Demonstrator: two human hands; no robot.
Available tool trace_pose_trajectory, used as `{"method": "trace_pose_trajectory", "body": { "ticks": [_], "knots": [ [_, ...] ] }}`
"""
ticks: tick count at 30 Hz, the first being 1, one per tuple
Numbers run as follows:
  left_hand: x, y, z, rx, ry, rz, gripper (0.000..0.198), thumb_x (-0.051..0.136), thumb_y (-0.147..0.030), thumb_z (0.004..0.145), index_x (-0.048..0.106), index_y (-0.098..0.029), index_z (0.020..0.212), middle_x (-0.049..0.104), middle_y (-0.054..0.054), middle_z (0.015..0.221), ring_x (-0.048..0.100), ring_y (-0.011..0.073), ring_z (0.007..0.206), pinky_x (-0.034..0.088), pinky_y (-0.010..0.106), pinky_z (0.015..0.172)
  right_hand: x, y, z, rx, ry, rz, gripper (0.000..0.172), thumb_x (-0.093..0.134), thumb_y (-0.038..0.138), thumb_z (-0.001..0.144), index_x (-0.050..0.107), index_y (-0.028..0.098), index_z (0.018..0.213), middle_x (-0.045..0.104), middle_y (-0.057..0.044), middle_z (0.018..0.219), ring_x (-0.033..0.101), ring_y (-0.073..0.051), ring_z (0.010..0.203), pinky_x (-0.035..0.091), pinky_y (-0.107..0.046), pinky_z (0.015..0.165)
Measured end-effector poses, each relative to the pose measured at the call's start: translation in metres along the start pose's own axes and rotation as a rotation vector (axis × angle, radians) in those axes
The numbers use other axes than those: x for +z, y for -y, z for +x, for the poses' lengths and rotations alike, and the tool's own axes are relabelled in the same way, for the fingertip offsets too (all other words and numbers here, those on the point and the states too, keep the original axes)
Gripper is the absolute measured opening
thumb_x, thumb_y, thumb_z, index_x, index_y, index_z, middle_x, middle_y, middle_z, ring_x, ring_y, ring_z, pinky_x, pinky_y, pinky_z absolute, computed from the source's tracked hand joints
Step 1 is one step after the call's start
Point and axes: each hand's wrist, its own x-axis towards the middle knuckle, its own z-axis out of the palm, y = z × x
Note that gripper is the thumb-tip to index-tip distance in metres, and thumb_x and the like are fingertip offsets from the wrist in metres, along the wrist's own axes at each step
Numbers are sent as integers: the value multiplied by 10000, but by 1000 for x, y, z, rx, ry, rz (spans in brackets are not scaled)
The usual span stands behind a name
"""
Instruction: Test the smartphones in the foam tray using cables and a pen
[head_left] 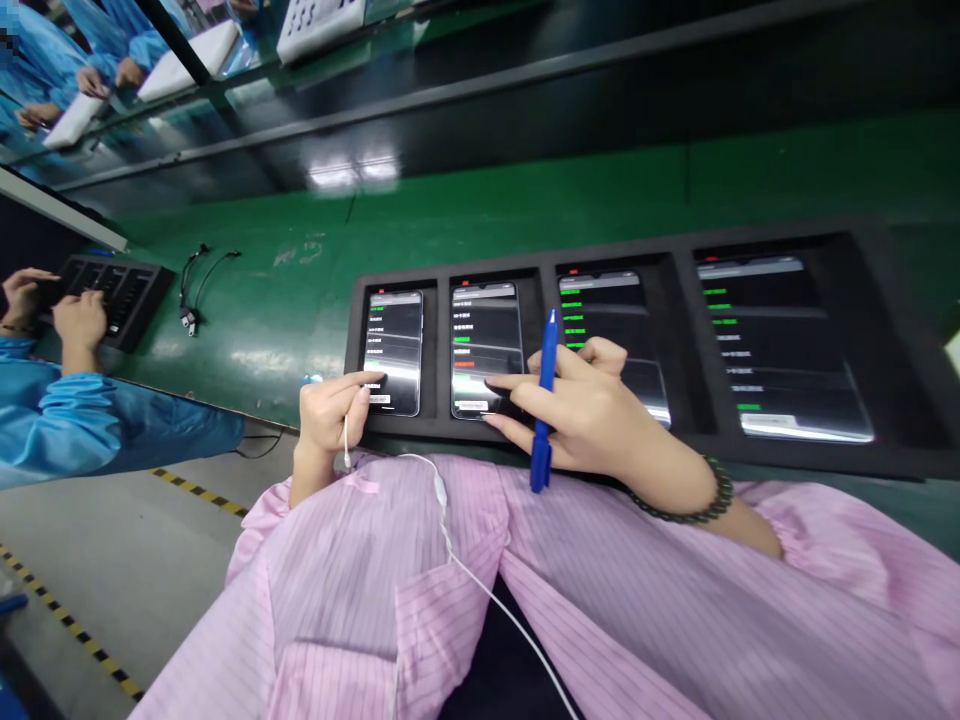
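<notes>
A long black foam tray (pixel 442 430) holds several smartphones in separate slots, their dark screens lit with lists of green, white and some red text. My left hand (pixel 326 415) is closed on a white earphone (pixel 346 445) that hangs below the fingers. Its index finger reaches onto the lower screen of the leftmost phone (pixel 393 340). In my right hand (pixel 592 405) a blue pen (pixel 545 400) is gripped between the fingers, cap end down. The right index fingertip is at the lower part of the second phone (pixel 486 335). Behind that hand lies the third phone (pixel 607 300), partly covered; the fourth phone (pixel 780 350) is to the right.
The tray lies along the front edge of a green bench (pixel 300 240). Short black cables (pixel 193 290) lie left of it. A co-worker's hands (pixel 79 320) are over another black tray (pixel 139 300). A white earphone cord (pixel 480 580) runs down my pink striped smock.
</notes>
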Motion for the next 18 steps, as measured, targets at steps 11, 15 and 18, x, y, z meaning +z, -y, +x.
{"method": "trace_pose_trajectory", "body": {
  "ticks": [11, 15, 18],
  "knots": [
    [5, -4, 0, -262, -71, 37, 455, 405, -244, 1014, 525, -189, 579, 701, 140, 1292, 765, 211, 955, 599, 311, 727, -3, -9, -9, 245, -429, -137, 204, 597, 342, 966, 652, 200, 829, 680, -28, 708, 584, -243, 808, 230, -410, 805],
    [8, 0, -4, -201, -127, -12, 429, 409, -196, 1000, 522, -181, 587, 749, 120, 1209, 758, 201, 1008, 600, 298, 755, -13, -18, -24, 178, -533, -154, 359, 665, 267, 901, 548, 183, 573, 532, -8, 591, 538, -187, 685, 236, -412, 779],
    [9, 2, -4, -174, -153, -23, 460, 405, -195, 1006, 456, -180, 549, 764, 114, 1170, 761, 194, 999, 580, 272, 688, -11, -21, -32, 246, -451, -182, 362, 639, 276, 907, 541, 188, 569, 507, -4, 553, 498, -187, 678, 234, -409, 776]
  ]
}}
